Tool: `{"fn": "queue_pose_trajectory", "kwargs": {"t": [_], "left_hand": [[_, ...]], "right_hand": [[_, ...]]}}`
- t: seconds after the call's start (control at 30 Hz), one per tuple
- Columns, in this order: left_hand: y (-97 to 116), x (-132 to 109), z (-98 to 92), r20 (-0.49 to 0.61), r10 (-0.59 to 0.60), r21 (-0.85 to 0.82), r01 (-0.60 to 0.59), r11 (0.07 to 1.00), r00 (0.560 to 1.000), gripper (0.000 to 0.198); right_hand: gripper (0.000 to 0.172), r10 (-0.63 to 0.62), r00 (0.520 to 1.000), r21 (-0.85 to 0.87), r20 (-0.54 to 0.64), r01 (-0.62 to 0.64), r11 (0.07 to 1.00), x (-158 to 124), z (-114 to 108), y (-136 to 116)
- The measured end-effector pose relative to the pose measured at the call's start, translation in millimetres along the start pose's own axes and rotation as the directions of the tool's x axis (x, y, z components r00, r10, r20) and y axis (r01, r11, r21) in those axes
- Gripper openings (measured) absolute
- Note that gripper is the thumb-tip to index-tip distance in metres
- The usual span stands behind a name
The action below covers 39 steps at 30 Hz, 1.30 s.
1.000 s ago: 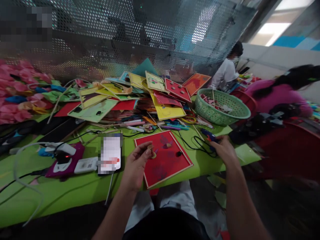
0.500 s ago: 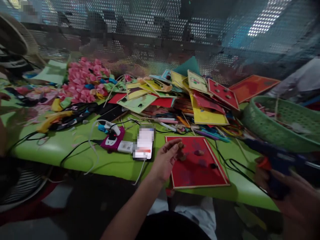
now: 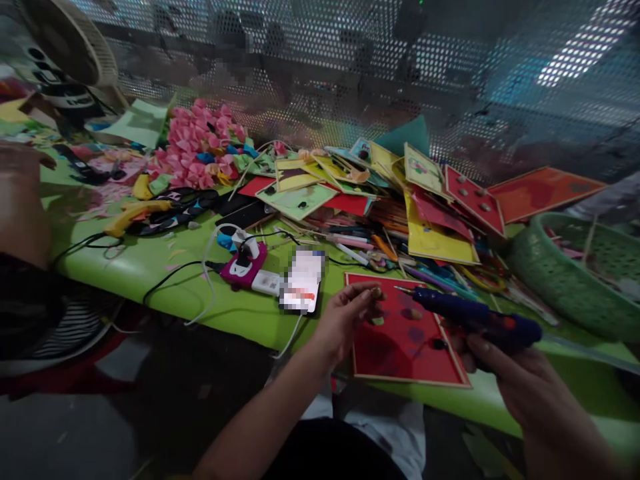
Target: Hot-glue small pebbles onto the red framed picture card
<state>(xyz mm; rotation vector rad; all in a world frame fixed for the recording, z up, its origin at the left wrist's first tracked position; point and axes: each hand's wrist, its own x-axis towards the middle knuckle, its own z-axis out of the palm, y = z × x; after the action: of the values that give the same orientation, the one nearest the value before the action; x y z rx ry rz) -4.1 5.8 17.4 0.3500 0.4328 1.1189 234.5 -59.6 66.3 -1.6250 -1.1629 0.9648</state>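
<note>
Pinched between the thumb and fingers of my left hand [image 3: 345,319] is a small brownish pebble [image 3: 376,292], held over the red card [image 3: 380,360]. The card has a light border and lies on the green table near its front edge. A brown pebble [image 3: 412,313] and a black pebble [image 3: 439,344] rest on it, among dark purple patches. My right hand [image 3: 515,373] is wrapped round a dark blue glue gun [image 3: 465,312]. The gun's metal nozzle points left, a short way from the pebble in my left fingers. A pale glue stick [image 3: 575,347] juts from its back.
A phone [image 3: 303,280] on a cable lies beside a purple power strip [image 3: 245,267]. Behind are piled cards [image 3: 300,197], pens and pink paper petals [image 3: 200,137]. A green basket [image 3: 565,287] stands right, a fan [image 3: 70,47] far left. Another person's arm [image 3: 23,207] is at left.
My right hand has brought the glue gun leftward and in over the red card, its nozzle now near the pebble. My left hand keeps its pinch. The view has shifted a little left.
</note>
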Motion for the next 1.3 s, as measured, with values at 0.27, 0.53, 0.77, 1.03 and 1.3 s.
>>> {"fn": "queue_pose_trajectory", "kwargs": {"t": [0.27,0.53,0.77,1.03,1.3], "left_hand": [[-0.1,-0.5,-0.7,-0.012,-0.018,0.012,0.018,1.0,1.0,0.036],[2.5,-2.5,1.4,-0.023,-0.026,0.004,0.026,1.0,0.999,0.04],[1.7,-3.1,0.9,-0.024,-0.028,0.002,0.028,1.0,0.999,0.041],[1.1,-3.6,-0.7,-0.017,-0.027,0.012,0.028,1.0,0.999,0.039],[1.3,-3.5,0.1,-0.019,-0.022,0.004,0.022,1.0,1.0,0.036]], "right_hand": [[0.051,-0.028,0.996,-0.19,0.079,0.042,0.981,2.4,7.4,-3.3],[0.063,-0.106,0.986,-0.297,0.125,0.139,0.945,-0.3,16.1,-5.7],[0.05,-0.156,0.974,-0.302,0.161,0.2,0.932,1.7,8.5,13.1],[0.056,-0.137,0.978,-0.348,0.159,0.186,0.919,1.3,7.8,13.2],[0.054,-0.112,0.98,-0.384,0.163,0.167,0.908,0.9,5.1,16.4]]}}
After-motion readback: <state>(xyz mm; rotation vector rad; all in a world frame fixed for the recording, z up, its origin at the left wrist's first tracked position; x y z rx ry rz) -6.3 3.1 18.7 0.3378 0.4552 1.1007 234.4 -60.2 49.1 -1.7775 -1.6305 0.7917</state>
